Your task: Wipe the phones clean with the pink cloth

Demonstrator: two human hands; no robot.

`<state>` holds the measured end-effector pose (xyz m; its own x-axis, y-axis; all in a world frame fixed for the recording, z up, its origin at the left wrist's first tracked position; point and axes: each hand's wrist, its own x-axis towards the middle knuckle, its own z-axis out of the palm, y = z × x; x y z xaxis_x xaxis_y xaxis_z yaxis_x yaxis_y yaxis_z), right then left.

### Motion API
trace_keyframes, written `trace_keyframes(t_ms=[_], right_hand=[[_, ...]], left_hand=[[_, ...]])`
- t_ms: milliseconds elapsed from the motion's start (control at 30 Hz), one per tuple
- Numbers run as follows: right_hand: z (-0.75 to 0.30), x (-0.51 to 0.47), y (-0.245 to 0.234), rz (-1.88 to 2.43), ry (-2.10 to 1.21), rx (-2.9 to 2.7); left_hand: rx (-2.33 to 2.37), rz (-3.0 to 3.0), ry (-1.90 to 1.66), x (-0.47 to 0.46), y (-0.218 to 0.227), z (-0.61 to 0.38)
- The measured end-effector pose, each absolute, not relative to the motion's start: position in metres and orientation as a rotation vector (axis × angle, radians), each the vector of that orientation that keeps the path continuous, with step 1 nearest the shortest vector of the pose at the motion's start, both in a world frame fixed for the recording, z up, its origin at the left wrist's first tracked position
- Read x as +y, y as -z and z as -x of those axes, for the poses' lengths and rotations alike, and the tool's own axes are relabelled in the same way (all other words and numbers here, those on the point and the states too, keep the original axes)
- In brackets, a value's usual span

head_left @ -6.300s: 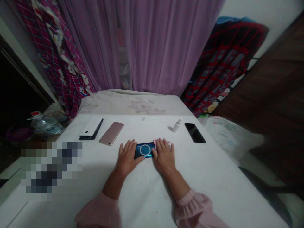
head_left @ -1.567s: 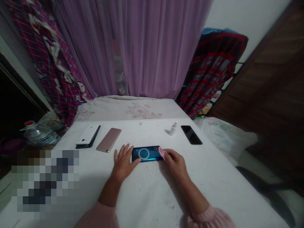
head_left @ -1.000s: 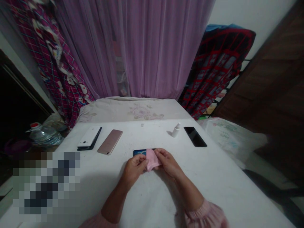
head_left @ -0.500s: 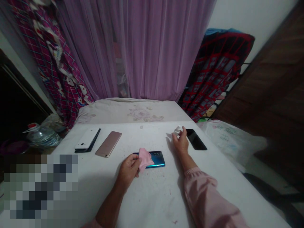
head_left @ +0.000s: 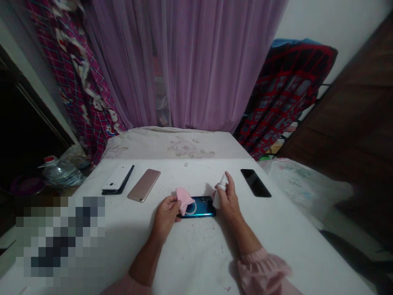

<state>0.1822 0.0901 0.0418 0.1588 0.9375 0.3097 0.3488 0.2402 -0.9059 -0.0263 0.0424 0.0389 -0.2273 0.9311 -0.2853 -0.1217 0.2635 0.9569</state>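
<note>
Cataloguing one work surface, with a blue-green smartphone as the reference point. The smartphone lies flat, long side across a white-covered table, with a pale ring on its upward face.

Left hand: closed, thumb and fingers pinching a pink cloth. It sits just off the smartphone's left end, wrist low, forearm angled inward from the near table edge. The cloth bunches up over the smartphone's left half; whether it touches the surface cannot be told.

Right hand: grasping a small white spray bottle, fingers wrapped around its body. The bottle stands nearly upright, nozzle up, just beside the smartphone's right end, and the wrist is raised off the table. A gathered pink sleeve circles the forearm near the table's front.

Beyond the smartphone, to the left: a rose-gold phone, and farther left a white phone resting on a dark case. To the right: a black phone, face up, well apart from the right hand.

Behind the table: pale floral bedding and a purple sheer curtain. Far left, below table level: a clear plastic water jug.
</note>
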Motion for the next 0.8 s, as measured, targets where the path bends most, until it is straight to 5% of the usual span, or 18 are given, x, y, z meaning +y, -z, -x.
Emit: trace_keyframes(t_ms=[300, 800], right_hand=[[-0.145, 0.067, -0.042, 1.263, -0.413, -1.886], [-0.137, 0.067, -0.043, 1.397, -0.488, -1.993]], left_hand=[[1.410, -0.795, -1.225, 0.061, -0.029, 0.024], [1.310, -0.876, -1.200, 0.051, -0.038, 0.024]])
